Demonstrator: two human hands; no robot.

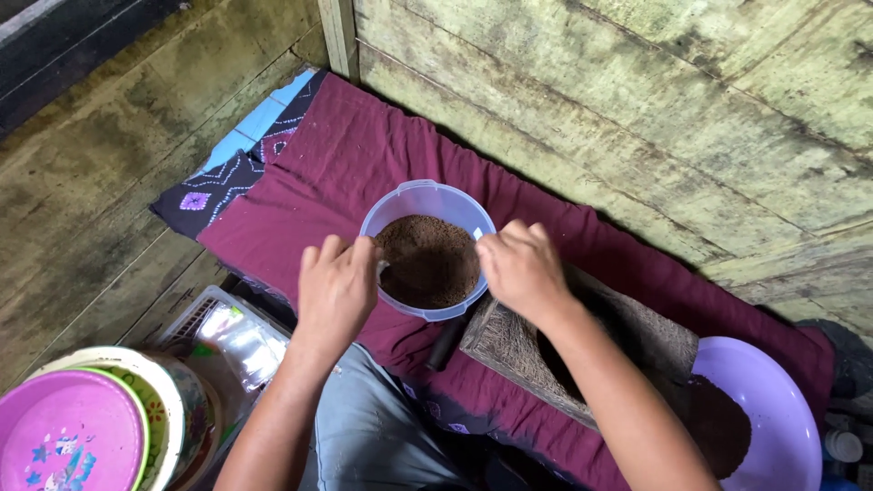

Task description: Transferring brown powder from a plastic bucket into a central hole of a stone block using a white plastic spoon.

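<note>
A clear plastic tub (427,193) filled with dark brown ground powder (427,261) stands on a maroon cloth (364,155). My left hand (336,284) rests at the tub's left rim, fingers curled over the edge. My right hand (520,265) is at the right rim, fingertips pinched together just over the powder; what they hold, if anything, is too small to see. Under my right forearm lies a rough wooden block (509,350) with a dark hollow.
A purple basin (773,409) holding more dark powder sits at the right. At the lower left are stacked plastic plates (77,427) and a white basket (205,314) with clear bags. A dark handle (444,344) lies below the tub. Wooden plank walls surround the cloth.
</note>
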